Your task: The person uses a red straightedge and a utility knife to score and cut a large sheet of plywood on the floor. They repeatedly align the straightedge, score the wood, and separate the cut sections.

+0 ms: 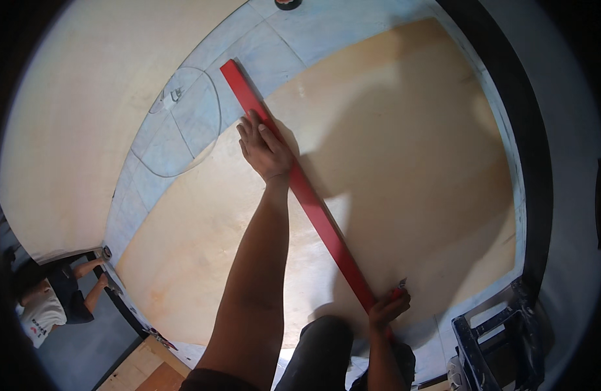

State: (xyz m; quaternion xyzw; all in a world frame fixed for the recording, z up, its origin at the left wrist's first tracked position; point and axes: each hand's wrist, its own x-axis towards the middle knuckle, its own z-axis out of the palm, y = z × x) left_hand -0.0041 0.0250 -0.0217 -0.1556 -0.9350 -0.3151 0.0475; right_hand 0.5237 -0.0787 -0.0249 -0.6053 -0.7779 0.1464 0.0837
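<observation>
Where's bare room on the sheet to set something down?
Widest: the tan sheet right of the red bar, partly shadowed, out to the sheet's right edge. Also between the left forearm and the sheet's left edge. Crowded: along the bar, at the left hand and the right hand with its small red tool.

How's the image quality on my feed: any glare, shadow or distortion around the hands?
Head view: glare washes out the board between the left forearm and red bar; a broad shadow darkens much of its right side, reaching near the right hand; fisheye distortion bows the board's edges; picture corners go black.
</observation>
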